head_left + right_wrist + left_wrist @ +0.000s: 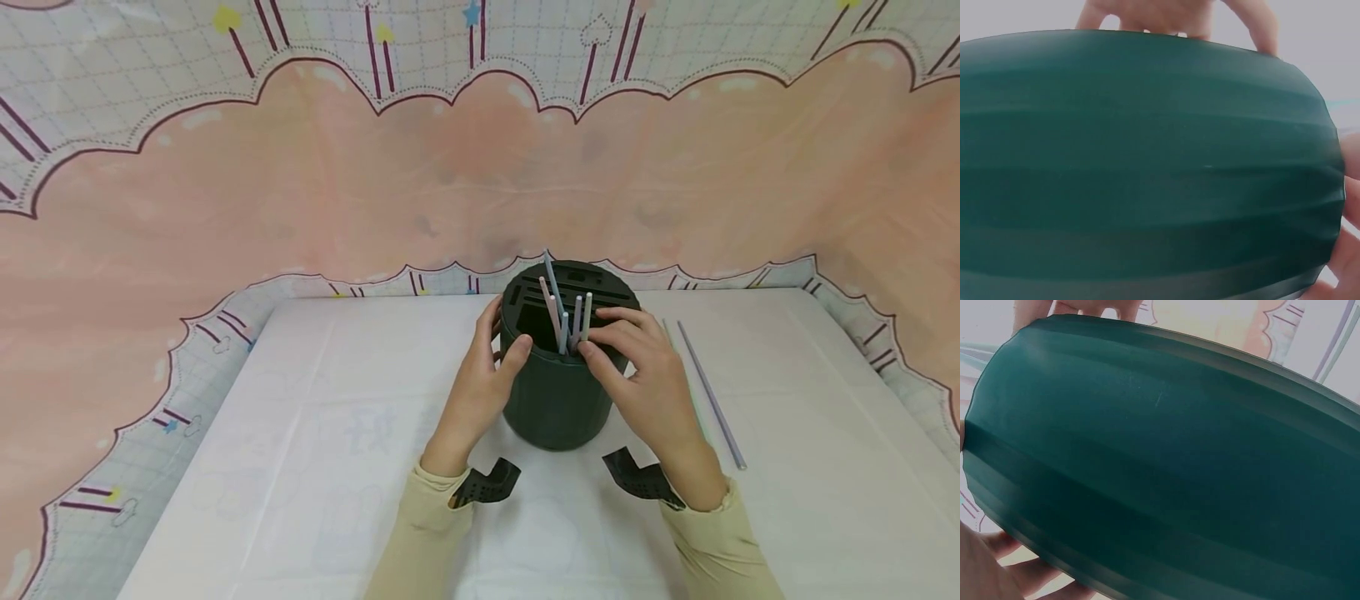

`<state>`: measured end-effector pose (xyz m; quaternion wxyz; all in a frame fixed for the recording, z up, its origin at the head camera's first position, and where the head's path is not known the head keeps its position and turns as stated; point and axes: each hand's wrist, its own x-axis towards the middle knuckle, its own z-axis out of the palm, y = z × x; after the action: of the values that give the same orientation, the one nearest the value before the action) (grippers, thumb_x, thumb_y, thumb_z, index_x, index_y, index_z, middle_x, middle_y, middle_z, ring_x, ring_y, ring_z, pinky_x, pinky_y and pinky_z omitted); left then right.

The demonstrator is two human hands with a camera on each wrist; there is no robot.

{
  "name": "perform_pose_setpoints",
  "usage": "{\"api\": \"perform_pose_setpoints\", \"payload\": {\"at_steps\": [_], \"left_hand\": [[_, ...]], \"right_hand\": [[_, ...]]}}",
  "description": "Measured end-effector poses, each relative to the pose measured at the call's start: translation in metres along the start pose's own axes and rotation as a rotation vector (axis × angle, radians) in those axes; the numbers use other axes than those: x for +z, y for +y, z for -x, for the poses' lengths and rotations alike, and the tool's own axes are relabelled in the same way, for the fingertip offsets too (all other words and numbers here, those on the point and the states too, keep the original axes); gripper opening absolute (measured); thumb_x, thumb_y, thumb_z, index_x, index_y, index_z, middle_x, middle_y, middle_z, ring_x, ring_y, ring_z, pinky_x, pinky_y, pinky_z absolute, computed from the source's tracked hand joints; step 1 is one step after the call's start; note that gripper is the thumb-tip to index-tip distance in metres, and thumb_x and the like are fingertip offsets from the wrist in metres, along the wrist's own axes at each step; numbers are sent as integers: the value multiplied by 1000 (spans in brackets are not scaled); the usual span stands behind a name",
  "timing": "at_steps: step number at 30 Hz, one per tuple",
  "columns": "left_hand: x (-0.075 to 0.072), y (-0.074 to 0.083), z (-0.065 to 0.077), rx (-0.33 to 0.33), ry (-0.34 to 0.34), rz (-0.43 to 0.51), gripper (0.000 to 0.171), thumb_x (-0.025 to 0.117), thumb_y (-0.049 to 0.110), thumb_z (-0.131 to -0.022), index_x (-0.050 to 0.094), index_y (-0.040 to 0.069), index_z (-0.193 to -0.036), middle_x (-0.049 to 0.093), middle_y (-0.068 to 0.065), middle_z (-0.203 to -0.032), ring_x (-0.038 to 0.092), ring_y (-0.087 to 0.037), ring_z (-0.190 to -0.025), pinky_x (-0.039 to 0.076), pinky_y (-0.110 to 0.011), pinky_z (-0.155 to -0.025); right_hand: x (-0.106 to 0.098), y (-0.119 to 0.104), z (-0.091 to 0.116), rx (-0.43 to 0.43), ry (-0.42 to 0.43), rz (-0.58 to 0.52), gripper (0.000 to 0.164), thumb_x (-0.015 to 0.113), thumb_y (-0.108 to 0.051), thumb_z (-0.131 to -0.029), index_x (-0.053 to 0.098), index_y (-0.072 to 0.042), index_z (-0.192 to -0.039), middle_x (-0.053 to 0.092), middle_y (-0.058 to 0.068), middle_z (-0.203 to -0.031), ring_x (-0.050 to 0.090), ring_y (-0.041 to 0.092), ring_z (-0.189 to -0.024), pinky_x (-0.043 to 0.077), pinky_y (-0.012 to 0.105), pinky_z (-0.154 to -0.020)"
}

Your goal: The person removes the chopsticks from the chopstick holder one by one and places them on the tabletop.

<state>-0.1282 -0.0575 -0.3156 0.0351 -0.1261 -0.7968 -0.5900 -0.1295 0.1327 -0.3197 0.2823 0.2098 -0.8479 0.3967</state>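
Note:
A dark green round holder (557,404) with a slotted top stands upright on the white table. Several thin pastel straws lean in its front opening, among them a pink straw (550,304) and a tall blue straw (553,279). My left hand (478,375) grips the holder's left side, thumb at the front rim. Over the right rim, my right hand (651,379) pinches a pale straw (587,312) between thumb and fingers near its lower visible part. In both wrist views the holder's ribbed green wall (1160,450) fills most of the picture, with fingers along its edges.
To the right of the holder, a purple straw (711,392) lies on the white table (337,467), beside a pale green straw (696,392) partly hidden by my right hand. A patterned peach cloth (450,192) hangs behind the table.

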Motion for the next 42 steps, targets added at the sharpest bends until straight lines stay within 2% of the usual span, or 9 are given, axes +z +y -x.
{"api": "perform_pose_setpoints", "payload": {"at_steps": [6,11,14,19,21,27,30,35,42], "left_hand": [[0,1,1,-4,0,-4,59,45,31,-93,16,18,-143,25,-2,-143,24,-19,-129,29,-47,-99],[0,2,2,-2,-1,-4,59,45,31,-93,16,17,-143,24,-2,-143,24,-19,-129,28,-48,-99],[1,0,1,3,-3,1,60,45,31,-92,16,17,-143,24,-3,-143,24,-20,-130,28,-49,-99],[4,-22,-6,5,0,-11,61,45,44,-90,15,29,-142,23,6,-143,24,-14,-129,29,-46,-99],[5,-32,-9,9,6,-20,61,44,50,-89,14,36,-140,23,11,-142,24,-10,-128,30,-45,-99],[5,-25,-8,-8,2,-12,61,44,45,-90,14,30,-142,22,8,-143,23,-12,-129,28,-46,-100],[7,-37,-12,1,4,-15,62,43,50,-89,13,35,-141,21,11,-142,23,-11,-129,29,-47,-99],[7,-37,-12,-5,6,-17,60,42,55,-87,12,43,-138,21,16,-141,22,-6,-128,29,-42,-100],[7,-36,-12,16,7,-20,60,42,52,-88,13,39,-139,22,13,-142,23,-9,-128,29,-44,-99]], "right_hand": [[-2,-1,-1,-88,124,-93,9,62,-6,-82,68,-6,-89,65,2,-92,53,19,-101,26,37,-103],[-4,-5,1,-85,150,-146,13,63,-1,-81,67,-6,-92,64,0,-94,56,16,-97,41,28,-86],[-7,-8,1,-80,144,-190,22,63,5,-77,66,-4,-97,63,1,-94,55,12,-86,43,24,-76],[-14,-20,-3,-64,193,-323,29,58,18,-75,61,7,-101,60,12,-90,57,15,-84,47,21,-77],[-18,-25,-4,-58,234,-392,27,56,19,-76,59,11,-101,58,17,-90,58,19,-85,48,24,-78],[-26,-25,-6,-51,383,-605,22,50,14,-82,51,18,-104,56,23,-93,58,25,-85,49,28,-78],[-30,-20,-7,-56,449,-715,22,48,11,-84,47,18,-105,56,24,-90,59,27,-81,50,30,-74],[-36,-11,-9,-58,594,-867,23,47,7,-86,41,15,-107,55,30,-83,60,34,-72,52,37,-69],[-48,4,-14,-59,795,-1119,26,52,8,-84,39,15,-105,50,37,-75,57,43,-61,51,45,-58]]}}
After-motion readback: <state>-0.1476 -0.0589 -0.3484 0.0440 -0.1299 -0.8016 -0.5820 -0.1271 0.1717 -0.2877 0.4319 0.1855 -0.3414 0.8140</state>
